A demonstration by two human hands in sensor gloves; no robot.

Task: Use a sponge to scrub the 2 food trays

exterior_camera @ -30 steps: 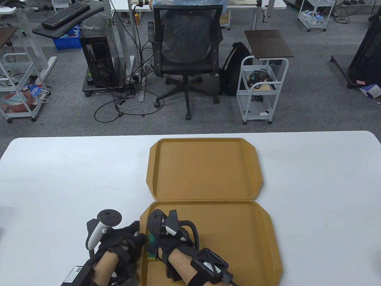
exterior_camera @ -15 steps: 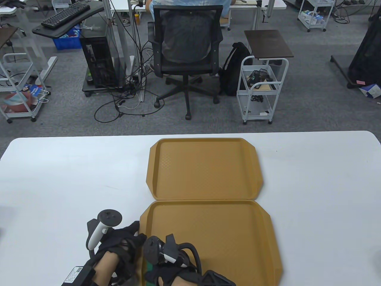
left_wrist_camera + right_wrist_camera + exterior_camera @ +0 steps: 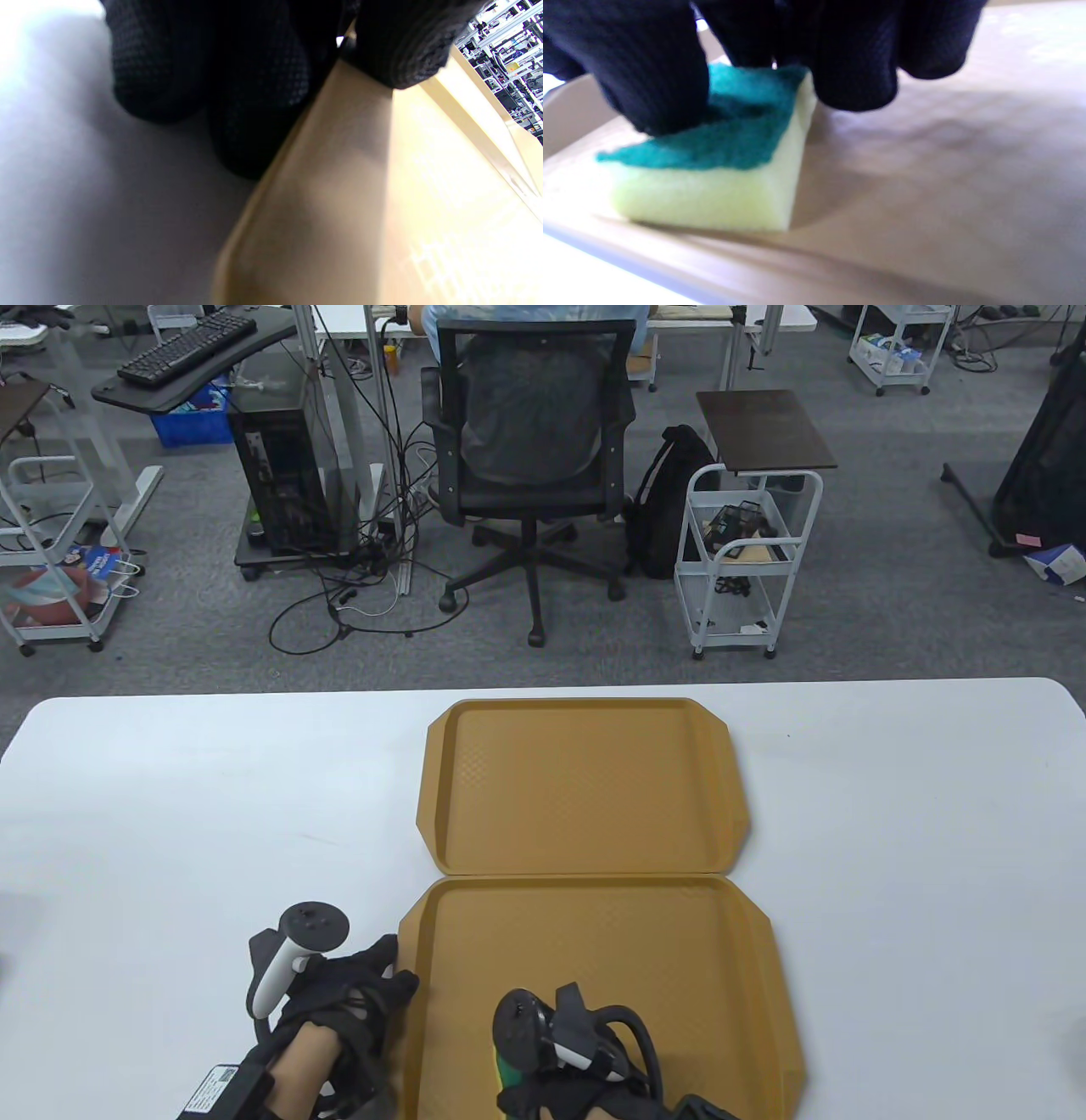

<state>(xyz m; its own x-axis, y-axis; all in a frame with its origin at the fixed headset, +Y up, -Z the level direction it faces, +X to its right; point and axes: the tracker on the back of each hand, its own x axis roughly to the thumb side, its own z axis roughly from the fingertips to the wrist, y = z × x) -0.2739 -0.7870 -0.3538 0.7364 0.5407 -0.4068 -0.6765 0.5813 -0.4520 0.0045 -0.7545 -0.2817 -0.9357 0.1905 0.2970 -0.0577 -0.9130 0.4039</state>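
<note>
Two tan food trays lie end to end in the table view, the far tray (image 3: 585, 789) bare and the near tray (image 3: 679, 967) under my hands. My right hand (image 3: 543, 1082) is at the near tray's front edge, gripping a yellow sponge (image 3: 712, 186) with a green scouring top. Its thumb and fingers (image 3: 857, 63) curl over the green side and the yellow side lies flat on the tray floor. In the table view only a sliver of the sponge (image 3: 502, 1073) shows under the tracker. My left hand (image 3: 394, 971) rests with fingers (image 3: 237, 127) stretched against the near tray's left rim (image 3: 297, 178).
The white table (image 3: 170, 814) stretches wide on both sides of the trays. Beyond its far edge stand an office chair (image 3: 530, 432) with a seated person, a white cart (image 3: 747, 551) and a backpack (image 3: 670, 500).
My right hand slid the sponge from the near tray's left side back to its front edge, then rightward along it. The left hand stayed at the rim.
</note>
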